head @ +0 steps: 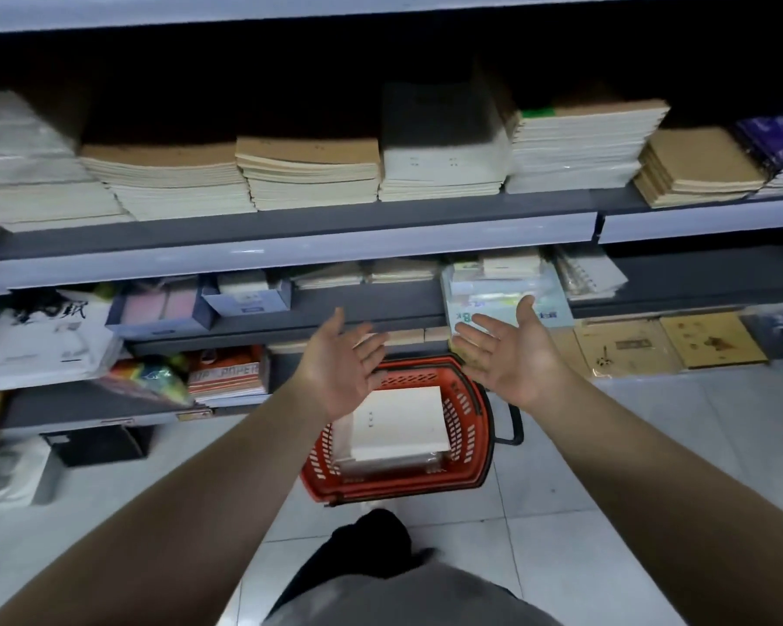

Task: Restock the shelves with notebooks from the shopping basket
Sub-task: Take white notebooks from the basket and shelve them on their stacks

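1. left hand (342,370): fingers straight and spread, palm turned in and up, holding nothing; in the air over the far-left rim of the basket
2. right hand (511,350): same pose mirrored, fingers loose and spread, thumb up, holding nothing; palms face each other, well apart
3. shopping basket (476,426): red plastic, sits on the tiled floor (652,445) just in front of the shelving, below and between the two hands; black handle (510,426) hangs off its right side
4. notebooks (401,422): cream-cover stack lying flat inside the basket, small dark print near the left edge of the top cover; clear wrap shows at the near edge
5. upper shelf (290,255): grey, carries flat stacks side by side, among them a kraft-cover stack (308,169), a taller cream stack (444,151) right of it and a spiral-bound stack (579,146) further right; the stacks touch or nearly touch
6. middle shelf: open blue boxes (159,309) on the left, a clear-wrapped pack (507,286) just behind the right fingertips; contact between the two can't be told
7. bottom level: brown-cover books (624,347) on the right, a paper pack (227,375) left of the basket
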A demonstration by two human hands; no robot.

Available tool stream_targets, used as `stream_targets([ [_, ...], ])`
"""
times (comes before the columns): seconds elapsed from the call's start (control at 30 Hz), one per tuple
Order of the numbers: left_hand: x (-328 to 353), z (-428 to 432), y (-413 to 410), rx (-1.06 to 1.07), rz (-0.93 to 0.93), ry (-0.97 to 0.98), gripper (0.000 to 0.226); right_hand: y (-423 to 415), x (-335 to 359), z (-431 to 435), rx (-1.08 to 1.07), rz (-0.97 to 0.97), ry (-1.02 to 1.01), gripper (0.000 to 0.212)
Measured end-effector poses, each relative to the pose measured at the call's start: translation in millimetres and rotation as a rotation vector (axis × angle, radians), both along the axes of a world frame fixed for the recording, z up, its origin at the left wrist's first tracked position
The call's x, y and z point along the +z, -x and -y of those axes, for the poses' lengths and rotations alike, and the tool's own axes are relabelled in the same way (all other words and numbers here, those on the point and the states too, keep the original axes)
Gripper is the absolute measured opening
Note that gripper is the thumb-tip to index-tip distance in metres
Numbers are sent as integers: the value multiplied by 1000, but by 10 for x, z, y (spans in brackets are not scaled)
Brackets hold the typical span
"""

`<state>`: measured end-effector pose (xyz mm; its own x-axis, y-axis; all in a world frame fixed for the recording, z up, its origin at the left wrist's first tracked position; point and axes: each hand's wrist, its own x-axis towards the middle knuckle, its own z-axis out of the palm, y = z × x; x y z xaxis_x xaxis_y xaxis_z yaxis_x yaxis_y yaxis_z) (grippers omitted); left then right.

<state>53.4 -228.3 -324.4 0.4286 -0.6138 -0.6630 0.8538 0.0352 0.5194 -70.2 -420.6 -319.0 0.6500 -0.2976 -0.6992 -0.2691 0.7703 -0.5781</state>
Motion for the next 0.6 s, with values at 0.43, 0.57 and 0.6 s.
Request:
stream_targets([
  [0.43, -1131, -338, 185, -27, -128, -229, 65, 410, -1104, -254, -17, -199, 66, 71],
  [0.57, -1580, -189, 52, -44, -123, -288, 64, 351, -1562, -157, -3, -228, 65, 77],
  [0.6, -1701, -157, 20, -45, -121, -289, 64, 328, -1676, -141, 6, -243, 67, 79],
])
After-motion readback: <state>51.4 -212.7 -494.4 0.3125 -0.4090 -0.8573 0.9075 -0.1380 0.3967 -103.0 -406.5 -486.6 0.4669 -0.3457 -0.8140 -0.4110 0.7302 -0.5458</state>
